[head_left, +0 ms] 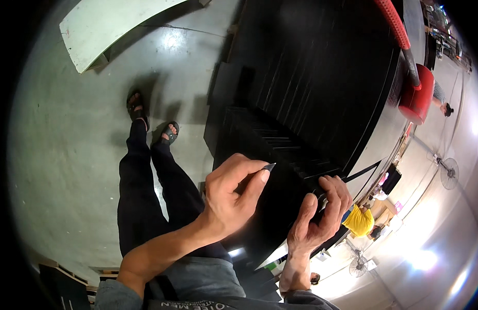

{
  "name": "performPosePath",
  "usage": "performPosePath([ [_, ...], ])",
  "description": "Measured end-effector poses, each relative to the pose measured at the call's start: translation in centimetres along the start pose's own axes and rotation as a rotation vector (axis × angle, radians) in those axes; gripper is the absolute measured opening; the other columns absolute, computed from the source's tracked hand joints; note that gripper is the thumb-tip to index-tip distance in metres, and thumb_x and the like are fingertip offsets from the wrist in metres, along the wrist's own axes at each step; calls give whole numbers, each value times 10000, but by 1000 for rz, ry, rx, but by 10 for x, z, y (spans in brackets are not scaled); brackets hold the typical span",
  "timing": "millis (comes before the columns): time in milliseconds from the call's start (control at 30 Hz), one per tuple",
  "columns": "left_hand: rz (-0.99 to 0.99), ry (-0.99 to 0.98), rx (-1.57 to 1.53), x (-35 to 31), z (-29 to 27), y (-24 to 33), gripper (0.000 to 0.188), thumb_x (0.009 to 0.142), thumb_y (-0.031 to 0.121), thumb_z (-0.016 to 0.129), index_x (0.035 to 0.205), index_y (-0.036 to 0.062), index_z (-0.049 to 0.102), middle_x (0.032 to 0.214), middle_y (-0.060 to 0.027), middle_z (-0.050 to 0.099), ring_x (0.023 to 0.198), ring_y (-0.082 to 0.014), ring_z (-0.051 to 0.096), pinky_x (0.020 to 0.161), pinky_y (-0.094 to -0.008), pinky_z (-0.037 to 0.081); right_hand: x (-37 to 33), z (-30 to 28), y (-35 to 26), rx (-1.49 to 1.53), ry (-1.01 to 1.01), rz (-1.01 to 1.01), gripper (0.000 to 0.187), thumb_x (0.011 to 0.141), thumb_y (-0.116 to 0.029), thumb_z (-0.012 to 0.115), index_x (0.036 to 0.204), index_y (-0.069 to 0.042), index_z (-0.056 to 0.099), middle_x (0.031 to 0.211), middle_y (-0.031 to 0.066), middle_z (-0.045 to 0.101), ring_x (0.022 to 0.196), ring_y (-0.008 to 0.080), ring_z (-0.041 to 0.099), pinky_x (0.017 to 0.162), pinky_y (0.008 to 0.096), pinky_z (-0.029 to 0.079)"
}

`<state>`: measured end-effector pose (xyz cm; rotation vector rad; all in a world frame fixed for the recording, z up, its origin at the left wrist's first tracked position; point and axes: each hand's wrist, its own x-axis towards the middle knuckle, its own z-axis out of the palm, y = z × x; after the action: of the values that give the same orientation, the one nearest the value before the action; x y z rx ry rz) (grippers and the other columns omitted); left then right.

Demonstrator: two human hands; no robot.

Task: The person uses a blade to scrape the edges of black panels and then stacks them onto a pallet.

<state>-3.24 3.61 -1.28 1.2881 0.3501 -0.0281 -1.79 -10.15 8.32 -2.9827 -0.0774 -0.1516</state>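
Observation:
My left hand (231, 194) is closed in a pinch, thumb and forefinger on a small dark piece with a pointed tip (270, 167). It hovers by the near side of a large black wooden piece (280, 139) with a row of narrow slots or slats. Over to the right, my right hand (319, 217) touches the black piece's edge with bent fingertips. Its thumb stands apart from the fingers, and I make out nothing held between them. What lies under its fingers is dark and hard to see.
A red cylinder with a red handle (417, 95) stands on the far right edge of the black surface. A pale curved board (110, 26) is at upper left above the grey floor (68, 155). A person in yellow (359, 221) and fans (449, 173) are beyond.

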Motion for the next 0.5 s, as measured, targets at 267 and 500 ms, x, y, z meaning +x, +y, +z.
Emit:
performPosePath([
  [267, 34, -18, -46, -1, 11, 3, 111, 912, 12, 709, 1019, -18, 704, 845, -100, 688, 712, -158, 638, 616, -265, 489, 1, 0, -5, 22, -6, -13, 273, 885, -154, 642, 1107, -6, 697, 1131, 135, 673, 1157, 310, 574, 1076, 500, 392],
  [500, -14, -37, -50, -2, 10, 13, 117, 910, 9, 705, 1021, -30, 707, 846, -111, 695, 735, -167, 658, 628, -269, 503, 2, -4, -11, 4, -45, -19, 318, 935, -178, 604, 1175, 11, 694, 1147, 151, 686, 1165, 320, 583, 1082, 493, 395],
])
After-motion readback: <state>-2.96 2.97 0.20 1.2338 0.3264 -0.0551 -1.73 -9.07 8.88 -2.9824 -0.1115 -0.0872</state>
